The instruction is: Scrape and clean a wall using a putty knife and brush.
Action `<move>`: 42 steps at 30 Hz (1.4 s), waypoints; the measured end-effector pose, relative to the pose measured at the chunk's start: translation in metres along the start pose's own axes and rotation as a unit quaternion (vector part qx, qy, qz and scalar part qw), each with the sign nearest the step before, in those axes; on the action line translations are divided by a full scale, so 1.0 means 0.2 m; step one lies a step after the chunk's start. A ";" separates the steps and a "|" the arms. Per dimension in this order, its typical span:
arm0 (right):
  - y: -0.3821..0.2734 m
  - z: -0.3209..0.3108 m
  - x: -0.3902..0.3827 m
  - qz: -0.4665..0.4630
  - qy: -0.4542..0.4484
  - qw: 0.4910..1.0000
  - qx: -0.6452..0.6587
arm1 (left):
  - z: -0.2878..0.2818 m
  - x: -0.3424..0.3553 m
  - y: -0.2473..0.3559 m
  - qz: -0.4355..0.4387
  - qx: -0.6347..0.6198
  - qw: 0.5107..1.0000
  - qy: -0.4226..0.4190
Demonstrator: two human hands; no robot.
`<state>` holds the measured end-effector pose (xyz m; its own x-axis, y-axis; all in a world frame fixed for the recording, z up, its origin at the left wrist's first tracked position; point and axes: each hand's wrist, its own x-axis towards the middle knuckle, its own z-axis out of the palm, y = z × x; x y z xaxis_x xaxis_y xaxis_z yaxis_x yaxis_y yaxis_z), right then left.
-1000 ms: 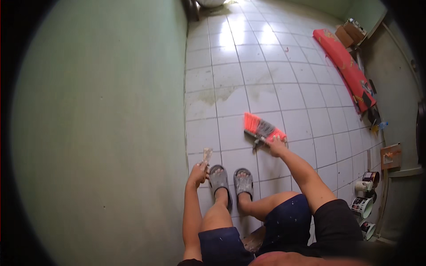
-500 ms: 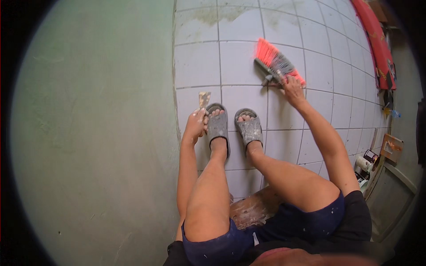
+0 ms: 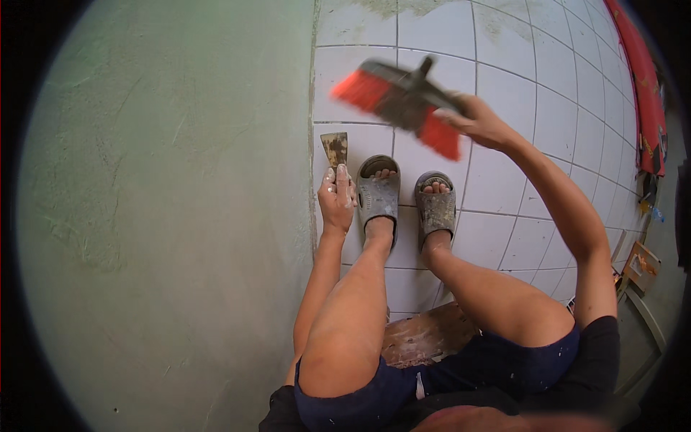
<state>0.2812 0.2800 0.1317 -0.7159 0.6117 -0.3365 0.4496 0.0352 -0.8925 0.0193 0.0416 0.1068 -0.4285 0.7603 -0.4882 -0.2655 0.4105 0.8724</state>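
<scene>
My right hand (image 3: 475,122) grips a broom head (image 3: 400,101) with a dark grey body and orange and grey bristles, and it is blurred by motion. A short dark socket sticks up from its back, and no long handle shows. The bristles point down and toward me, above the tiles ahead of my feet. My left hand (image 3: 337,198), whitened with dust, is closed on a putty knife (image 3: 335,149) with a stained, flat blade. Its blade points away from me, between the wall's foot and my left sandal (image 3: 378,191); its handle is hidden in my fingers.
A grey-green plastered wall (image 3: 165,216) rises along the left. White floor tiles (image 3: 504,101) have greyish smears at the far end. Under me is a worn wooden seat (image 3: 425,335). A red object (image 3: 639,86) lines the far right, with a small wooden board (image 3: 640,268) nearer.
My right hand has swung the broom head left and turned it over, bristles now toward me. My left hand has turned, showing the putty knife more fully. The view has shifted left.
</scene>
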 end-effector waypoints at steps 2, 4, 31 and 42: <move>0.02 0.17 0.16 -0.030 -0.095 0.995 -0.017 | -0.01 -0.02 -0.02 0.007 0.004 1.000 0.019; 0.07 0.31 0.38 0.004 -0.200 0.974 -0.107 | -0.02 -0.03 -0.03 0.021 0.011 0.999 0.035; 0.15 0.08 0.84 -0.013 -0.115 0.989 -0.097 | -0.03 0.07 0.00 -0.079 0.016 0.996 -0.046; -0.11 -0.35 1.18 -0.170 0.432 0.870 -0.165 | 0.00 0.20 0.03 -0.123 0.052 0.990 -0.046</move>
<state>0.1401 0.4799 0.0929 -0.2322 0.8823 0.4094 0.5216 0.4682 -0.7132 0.0002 0.0746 0.0927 -0.2796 0.6720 -0.6857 -0.2589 0.6350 0.7279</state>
